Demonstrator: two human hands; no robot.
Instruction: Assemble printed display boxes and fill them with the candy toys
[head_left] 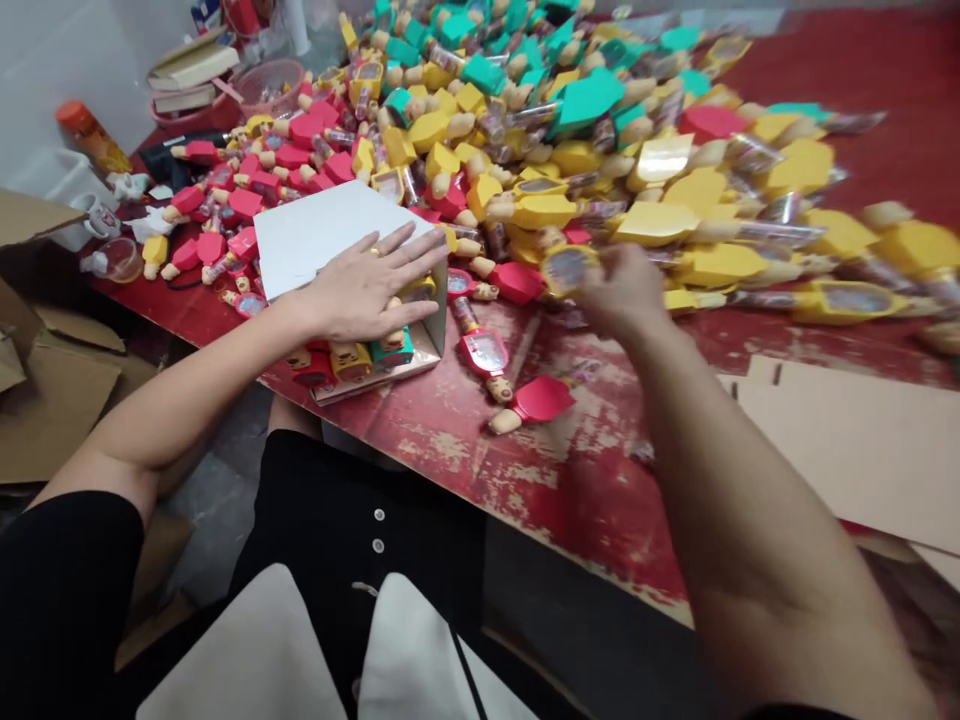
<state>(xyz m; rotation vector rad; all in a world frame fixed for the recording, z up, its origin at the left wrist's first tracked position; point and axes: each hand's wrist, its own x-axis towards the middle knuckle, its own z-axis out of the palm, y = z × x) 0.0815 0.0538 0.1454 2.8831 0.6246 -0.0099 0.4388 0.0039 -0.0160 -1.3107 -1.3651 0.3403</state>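
Note:
My left hand (375, 285) lies flat with fingers spread over a small cardboard box (436, 345) and its raised white flap (315, 235). Inside the box sit red, yellow and green candy-filled toys, partly hidden by the hand; a green toy (394, 347) shows at the front. My right hand (626, 295), blurred by motion, has its fingers curled at a yellow candy toy (568, 270) with an oval window, at the pile's near edge. Between the hands lie a red toy with a clear window (484, 352) and another red toy (541, 400).
A large pile of yellow toys (697, 190), with green toys (589, 100) and red toys at its sides, covers the back of the worn red table (465, 450). Flat cardboard sheets (862, 440) lie at right. A mug (97, 215) and an orange-capped can (94, 135) stand at left.

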